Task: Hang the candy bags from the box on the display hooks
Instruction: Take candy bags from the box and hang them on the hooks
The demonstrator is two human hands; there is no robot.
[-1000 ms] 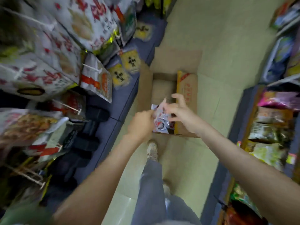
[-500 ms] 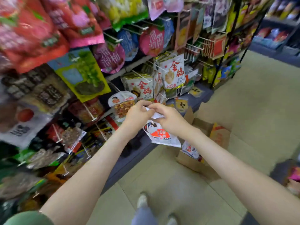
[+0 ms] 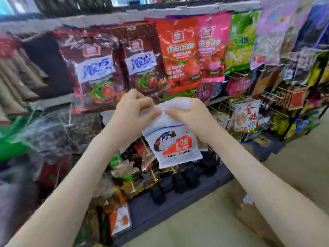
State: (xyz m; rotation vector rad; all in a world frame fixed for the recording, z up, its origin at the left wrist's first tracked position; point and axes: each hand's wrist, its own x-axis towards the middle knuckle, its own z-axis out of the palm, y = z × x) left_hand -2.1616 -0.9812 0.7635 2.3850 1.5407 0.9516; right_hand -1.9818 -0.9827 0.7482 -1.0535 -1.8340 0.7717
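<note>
The left end of the display rack (image 3: 58, 102) is blurred; the goods there cannot be identified. Along its top row hang two dark maroon bags (image 3: 94, 68), side by side, each with a white label. Below them the left grip (image 3: 132, 107) is raised in front of the rack, with fingers curled and pinching the upper left edge of the candy bag (image 3: 173, 145). The candy bag is white, with a blue line across it and a red and dark print. It hangs upright from both grips in front of the middle of the rack, above the lower rows. Whether its top is on a hook cannot be told. The right grip (image 3: 185, 113) pinches the upper right edge of the candy bag, its fingertips close against those of the left grip. Above, the top row carries a red bag (image 3: 179, 54), a pink bag (image 3: 210, 50) and a green bag (image 3: 238, 41). Toward the right end of the rack, wire display hooks (image 3: 277, 90) project outward, near a gold-edged bag (image 3: 246, 114). At the lower right, a cardboard box (image 3: 249, 225) stands on the floor (image 3: 195, 229), partly hidden by the right forearm.
</note>
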